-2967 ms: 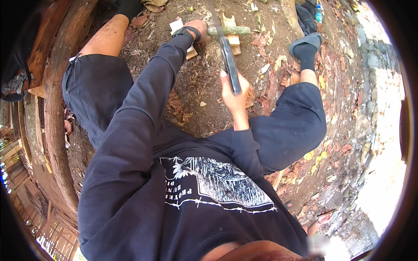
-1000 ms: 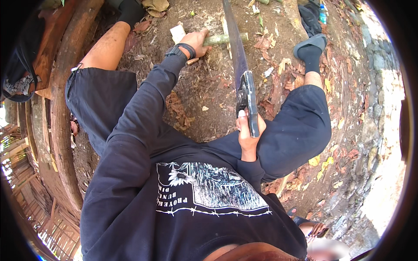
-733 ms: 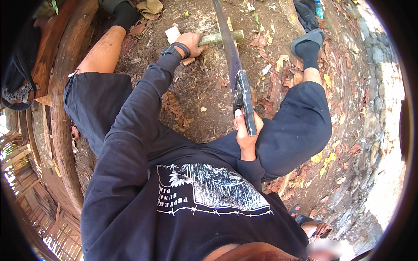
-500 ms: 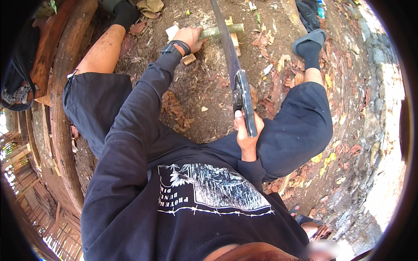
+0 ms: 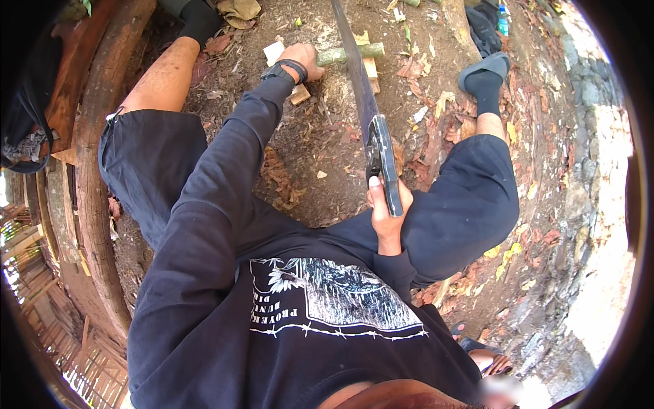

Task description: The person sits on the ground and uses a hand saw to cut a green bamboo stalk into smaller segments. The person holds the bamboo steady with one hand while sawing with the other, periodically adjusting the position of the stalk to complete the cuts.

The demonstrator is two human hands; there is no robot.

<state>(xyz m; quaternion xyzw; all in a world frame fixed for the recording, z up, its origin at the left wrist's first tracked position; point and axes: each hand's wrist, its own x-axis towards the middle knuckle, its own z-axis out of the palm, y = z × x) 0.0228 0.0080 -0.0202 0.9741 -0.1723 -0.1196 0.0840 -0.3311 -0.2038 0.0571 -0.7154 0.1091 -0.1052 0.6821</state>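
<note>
Left hand (image 5: 304,58) grips one end of a greenish stick (image 5: 372,50), lying across a pale wood block (image 5: 371,72); right hand (image 5: 390,210) clasps a saw (image 5: 383,158), blade crossing over the stick. Beyond, a bottle's (image 5: 503,22) contents are indistinct.

Bare brown soil (image 5: 327,150) spreads across the ground, scattered with dry leaves: a crumpled brown leaf (image 5: 278,178) near the middle, a broad tan leaf (image 5: 238,9) at the upper edge, and yellow leaves (image 5: 507,258) toward the right. Along the left runs a long, rough log (image 5: 93,198), with a reddish-brown plank (image 5: 83,75) beside it and a dark strapped bag (image 5: 30,102) farther out. Bamboo slats (image 5: 75,347) fill the lower left. At upper right, a blue-labelled bottle (image 5: 503,26) stands just beside a dark cloth bundle (image 5: 482,28). Grey stonework (image 5: 587,112) borders the sunlit far right.
</note>
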